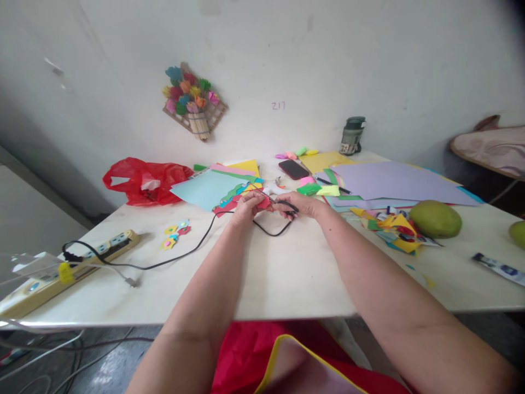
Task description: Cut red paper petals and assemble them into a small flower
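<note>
In the head view, a red plastic bag point(147, 180) sits at the table's point(287, 273) left rear; something pale shows through it, too unclear to name. A bottle point(352, 135) stands upright by the wall, its contents hidden. On the wall, a bundle of sticks point(199, 126) holds colourful paper flowers point(186, 90).

Near the table's middle, the left hand point(248, 207) pinches a piece of red paper point(264, 203), and the right hand point(298, 204) is closed around the scissors point(292, 207), whose blades reach the paper. A black cable point(184, 255) runs from the power strip point(104, 245) past both hands. Paper scraps point(396, 230) lie beside a green mango point(435, 219).
</note>
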Available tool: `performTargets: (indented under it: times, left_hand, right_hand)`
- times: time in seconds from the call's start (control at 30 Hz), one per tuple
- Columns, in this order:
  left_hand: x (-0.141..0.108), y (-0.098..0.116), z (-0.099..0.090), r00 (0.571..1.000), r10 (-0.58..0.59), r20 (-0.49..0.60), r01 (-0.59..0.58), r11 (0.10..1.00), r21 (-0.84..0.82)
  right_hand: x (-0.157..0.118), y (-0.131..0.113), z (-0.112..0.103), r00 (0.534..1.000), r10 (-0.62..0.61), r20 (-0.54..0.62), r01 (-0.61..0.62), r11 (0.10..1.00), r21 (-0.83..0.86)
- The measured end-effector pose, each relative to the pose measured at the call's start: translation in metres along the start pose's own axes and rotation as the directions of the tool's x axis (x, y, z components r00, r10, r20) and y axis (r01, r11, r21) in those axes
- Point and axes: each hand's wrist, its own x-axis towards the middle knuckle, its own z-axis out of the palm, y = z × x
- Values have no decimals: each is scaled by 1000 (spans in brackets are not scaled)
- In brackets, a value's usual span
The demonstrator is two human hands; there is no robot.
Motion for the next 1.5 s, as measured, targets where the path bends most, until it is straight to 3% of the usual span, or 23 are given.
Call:
performTargets:
  times: [0.4, 0.9, 1.1, 1.23, 1.5]
  left_hand:
    - [1, -2, -3, 999, 25, 30, -25, 1000, 19]
    - [0, 2, 0, 995, 33, -97, -27, 998, 64]
    - [0, 3, 1, 993, 26, -112, -21, 998, 51]
    - [1, 1, 0, 995, 11, -98, -6, 999, 44]
    - [2, -2, -3, 999, -9, -44, 14, 994, 111]
  right_hand:
    - [-2, -4, 4, 998, 19, -64, -21, 1000, -22]
    - [-3, 2, -3, 985, -65, -161, 71, 997, 33]
    - [-4, -4, 1, 981, -8, -193, 27, 995, 97]
    - [1, -4, 4, 954, 26, -300, 20, 988, 152]
    - [14, -4, 15, 873, 36, -487, 128, 946, 298]
